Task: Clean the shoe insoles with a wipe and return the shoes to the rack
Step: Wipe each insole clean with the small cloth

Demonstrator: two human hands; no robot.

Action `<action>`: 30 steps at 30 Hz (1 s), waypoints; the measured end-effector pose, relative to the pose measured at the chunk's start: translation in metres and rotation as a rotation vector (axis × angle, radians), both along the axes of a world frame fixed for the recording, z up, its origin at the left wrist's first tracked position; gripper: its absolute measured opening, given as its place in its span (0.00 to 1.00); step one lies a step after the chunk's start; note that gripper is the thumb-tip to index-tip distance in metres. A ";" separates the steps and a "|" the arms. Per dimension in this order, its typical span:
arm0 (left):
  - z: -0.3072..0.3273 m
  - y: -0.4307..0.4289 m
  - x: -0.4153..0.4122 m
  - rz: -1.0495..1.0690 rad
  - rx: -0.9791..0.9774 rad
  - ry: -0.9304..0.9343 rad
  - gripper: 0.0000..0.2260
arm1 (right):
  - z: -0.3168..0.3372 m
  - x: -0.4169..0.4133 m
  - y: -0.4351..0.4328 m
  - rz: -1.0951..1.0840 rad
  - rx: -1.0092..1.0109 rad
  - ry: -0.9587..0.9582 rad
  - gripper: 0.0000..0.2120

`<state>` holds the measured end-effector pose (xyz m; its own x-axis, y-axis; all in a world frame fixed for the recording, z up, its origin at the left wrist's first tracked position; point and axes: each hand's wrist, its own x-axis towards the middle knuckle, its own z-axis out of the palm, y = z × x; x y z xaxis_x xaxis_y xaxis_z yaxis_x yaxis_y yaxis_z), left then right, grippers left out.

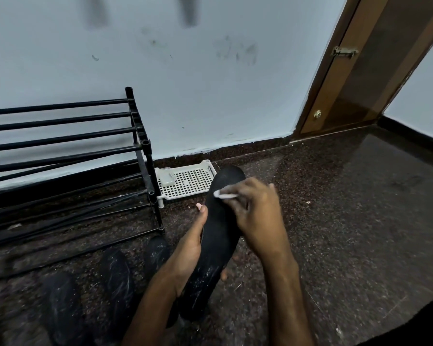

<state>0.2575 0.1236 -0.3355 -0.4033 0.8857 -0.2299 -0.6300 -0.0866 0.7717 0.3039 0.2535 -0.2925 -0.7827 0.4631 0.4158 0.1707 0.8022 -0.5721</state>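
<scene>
Now we hold the black insole (218, 236) up off the floor in front of us, its toe end pointing away toward the wall and its heel end down near our left forearm. Our left hand (190, 248) grips it from below: the thumb lies along the left edge, and a couple of fingertips curl up past the right edge. Our right hand (255, 213) comes over from the right and pinches a small white wipe (224, 195), folded or bunched (we cannot tell which), pressing it flat against the upper face of the insole near the toe half. Pale specks and streaks show on the heel half of the insole. To the left stands the black shoe rack (140, 136), made of long bars, set against the pale wall (210, 96). Just beside its right end, a white perforated tray (188, 183) sits on the floor against the skirting, with a small clear box (167, 178) in its left corner; the toe of the insole overlaps the tray's right edge in our view. Dark shoes (118, 275) lie on the speckled stone floor (335, 221) in front of the rack, left of our arm, too blurred to count surely. A brown wooden door (360, 71) stands at the far right.
</scene>
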 end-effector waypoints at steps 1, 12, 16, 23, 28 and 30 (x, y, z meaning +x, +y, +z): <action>-0.001 -0.002 -0.001 0.016 -0.001 0.003 0.34 | -0.001 -0.001 -0.006 0.047 0.011 0.011 0.09; -0.004 -0.004 -0.003 0.087 0.063 -0.089 0.35 | -0.025 0.008 0.028 -0.288 -0.146 0.181 0.11; -0.011 -0.010 -0.023 0.286 0.088 -0.299 0.34 | -0.061 0.023 0.024 -0.347 -0.486 0.101 0.04; -0.030 -0.014 -0.034 0.481 -0.007 -0.562 0.29 | -0.055 0.014 -0.010 -0.040 -1.093 -0.037 0.03; -0.038 -0.017 -0.038 0.533 0.043 -0.631 0.28 | -0.055 0.011 -0.026 0.053 -1.189 -0.187 0.03; -0.041 -0.018 -0.040 0.551 0.045 -0.650 0.30 | -0.057 0.010 -0.028 0.066 -1.239 -0.183 0.02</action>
